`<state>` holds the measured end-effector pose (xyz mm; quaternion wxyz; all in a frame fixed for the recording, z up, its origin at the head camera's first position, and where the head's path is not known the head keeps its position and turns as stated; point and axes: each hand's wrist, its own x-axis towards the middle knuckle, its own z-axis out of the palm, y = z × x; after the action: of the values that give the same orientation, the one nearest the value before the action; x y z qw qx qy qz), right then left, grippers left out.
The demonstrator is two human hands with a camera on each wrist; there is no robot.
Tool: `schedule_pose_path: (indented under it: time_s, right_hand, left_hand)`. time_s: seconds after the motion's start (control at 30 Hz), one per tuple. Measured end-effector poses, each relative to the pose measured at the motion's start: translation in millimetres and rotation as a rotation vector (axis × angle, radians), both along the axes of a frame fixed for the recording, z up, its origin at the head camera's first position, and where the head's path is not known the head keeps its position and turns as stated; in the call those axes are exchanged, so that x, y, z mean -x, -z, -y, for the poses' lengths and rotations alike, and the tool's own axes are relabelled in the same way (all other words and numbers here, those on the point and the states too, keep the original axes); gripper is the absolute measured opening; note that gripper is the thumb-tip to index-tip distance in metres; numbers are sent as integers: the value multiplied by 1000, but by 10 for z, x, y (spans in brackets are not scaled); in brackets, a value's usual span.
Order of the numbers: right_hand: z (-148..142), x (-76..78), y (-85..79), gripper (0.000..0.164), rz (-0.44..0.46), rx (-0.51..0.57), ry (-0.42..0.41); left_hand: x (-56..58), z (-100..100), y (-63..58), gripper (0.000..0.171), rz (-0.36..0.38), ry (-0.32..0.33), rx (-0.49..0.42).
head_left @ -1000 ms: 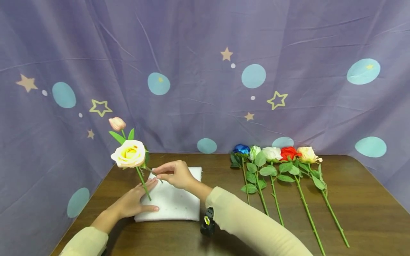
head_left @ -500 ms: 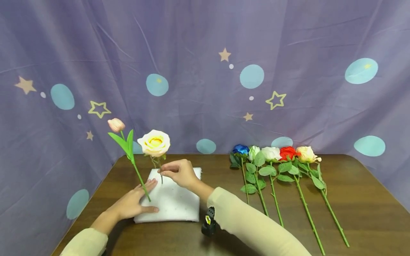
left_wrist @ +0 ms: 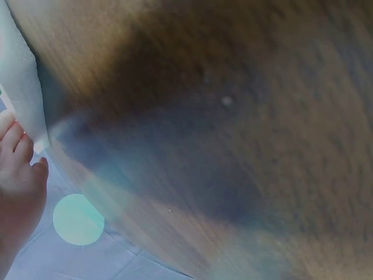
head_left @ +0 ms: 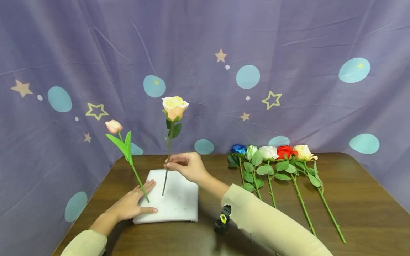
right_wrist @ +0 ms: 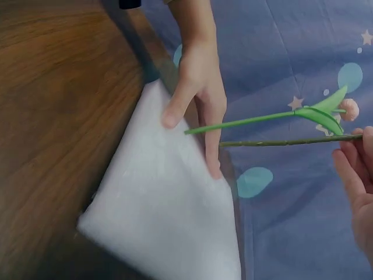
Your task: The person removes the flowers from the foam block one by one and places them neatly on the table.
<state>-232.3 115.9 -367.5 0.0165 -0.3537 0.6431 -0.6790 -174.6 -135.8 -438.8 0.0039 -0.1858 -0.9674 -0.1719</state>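
Observation:
My right hand (head_left: pixel 189 167) pinches the thin stem of a pale yellow rose (head_left: pixel 174 107) between thumb and fingers. The rose is nearly upright, and its stem's lower end overlaps a white foam block (head_left: pixel 179 209) in the head view. My left hand (head_left: pixel 129 204) lies on the block's left side with fingers and thumb spread. Between that thumb and forefinger a pink tulip (head_left: pixel 114 126) stands in the foam, leaning left. In the right wrist view the rose stem (right_wrist: pixel 280 142) passes beside the tulip's green stem (right_wrist: pixel 250 121); the rose's bloom is out of frame there.
On the wooden table (head_left: pixel 358 206) at right lie several roses: a blue one (head_left: pixel 238 149), a greenish-white one (head_left: pixel 251 152), a white one (head_left: pixel 268 153), a red one (head_left: pixel 284 152) and a cream one (head_left: pixel 302 153). My right sleeve (head_left: pixel 272 224) covers some stems. A purple curtain (head_left: pixel 192 46) hangs behind.
The rose has swung from tilting over the tulip at left to nearly upright, and my right hand has moved up and right with it. My left hand stays on the foam block.

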Motion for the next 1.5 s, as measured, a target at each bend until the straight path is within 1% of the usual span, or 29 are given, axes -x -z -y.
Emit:
schedule_pose_path:
  time_s: [0.1, 0.17, 0.37, 0.6, 0.7, 0.8, 0.93, 1.23, 1.43, 1.5]
  right_hand:
    - [-115, -25, 36, 20, 71, -4, 19]
    - [-187, -37, 51, 21, 100, -28, 43]
    - [-330, -64, 73, 22, 173, -100, 101]
    - [-476, -155, 141, 19, 247, -167, 126]
    - [-550, -184, 195, 18, 319, -163, 137]
    - [-651, -203, 270, 19, 351, -165, 148]
    - [-821, -217, 388, 21, 372, -185, 162]
    - [-1132, -219, 608, 18, 489, -203, 262]
    - [-1259, -203, 701, 16, 532, -231, 319]
    - [-1275, -198, 721, 16, 544, -249, 355]
  left_hand:
    - [-6, 15, 16, 95, -19, 20, 5]
    - [-7, 26, 34, 95, -16, 15, -1]
    - [-6, 50, 56, 95, -22, 5, 2]
    - [-22, 30, 56, 95, -39, 21, -4]
    - [-18, 29, 58, 95, -47, 22, -1]
    - [-13, 28, 51, 95, -47, 20, -2]
    - [-15, 21, 36, 95, -38, 18, 4]
    - [-17, 11, -7, 94, -31, 17, 11]
    - [-9, 10, 6, 95, -30, 21, 16]
    - [-10, 12, 4, 95, -29, 20, 14]
